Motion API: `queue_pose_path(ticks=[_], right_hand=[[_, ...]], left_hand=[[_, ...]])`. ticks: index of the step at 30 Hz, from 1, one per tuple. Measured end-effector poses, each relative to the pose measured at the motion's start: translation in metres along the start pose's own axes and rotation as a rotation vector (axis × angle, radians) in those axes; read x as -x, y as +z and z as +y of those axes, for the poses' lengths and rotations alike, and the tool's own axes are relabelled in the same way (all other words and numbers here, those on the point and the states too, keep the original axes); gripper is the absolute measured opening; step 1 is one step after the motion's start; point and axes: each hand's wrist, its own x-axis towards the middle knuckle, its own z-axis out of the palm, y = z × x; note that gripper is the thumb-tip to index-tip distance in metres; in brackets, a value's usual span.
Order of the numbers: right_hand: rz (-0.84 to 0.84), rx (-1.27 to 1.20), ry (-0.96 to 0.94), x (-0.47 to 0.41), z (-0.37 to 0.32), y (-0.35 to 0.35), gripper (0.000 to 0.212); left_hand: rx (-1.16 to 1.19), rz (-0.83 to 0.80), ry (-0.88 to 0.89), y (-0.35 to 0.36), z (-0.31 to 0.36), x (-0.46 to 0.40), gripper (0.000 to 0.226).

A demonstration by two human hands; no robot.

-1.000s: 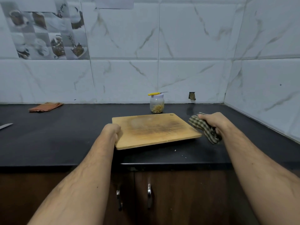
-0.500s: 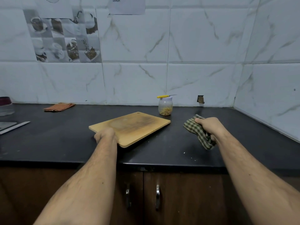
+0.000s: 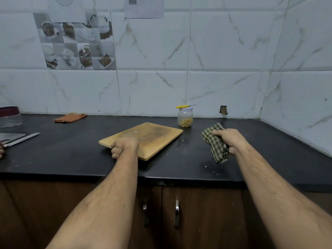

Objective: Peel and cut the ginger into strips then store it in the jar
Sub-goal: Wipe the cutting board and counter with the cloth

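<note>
The left hand (image 3: 124, 147) grips the near corner of the cutting board (image 3: 149, 139); the right hand (image 3: 231, 141) clutches a checked cloth (image 3: 214, 146). Clean-up seems the step: keep the board low and level, well in from the table (image 3: 71, 159) front edge. Leftward lies open room before the long knife (image 3: 23, 139). Behind, the jar (image 3: 185, 118) holds ginger strips, a yellow knife (image 3: 185, 106) balanced on its lid: steer clear

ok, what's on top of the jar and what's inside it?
A yellow-handled knife lies across the lid of the jar. Inside, pale yellowish strips sit at the bottom, likely ginger. The lid's top under the knife can't be seen from here.
</note>
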Motion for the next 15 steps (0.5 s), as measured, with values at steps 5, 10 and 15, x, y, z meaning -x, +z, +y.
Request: queue_pose_path(ticks=[5,10,15], right_hand=[[-0.054,0.106,-0.067,0.011,-0.006,0.012,0.015],[-0.035,0.508,-0.258,0.024,-0.015,0.043,0.029],[0.041,0.839,-0.406,0.036,-0.013,0.081,0.008]], left_hand=[[-0.237,0.095,-0.005,-0.005,-0.005,0.01,0.088],[-0.474,0.11,0.072,-0.008,-0.017,0.018,0.078],[-0.583,0.294,0.425,-0.006,-0.025,0.031,0.045]])
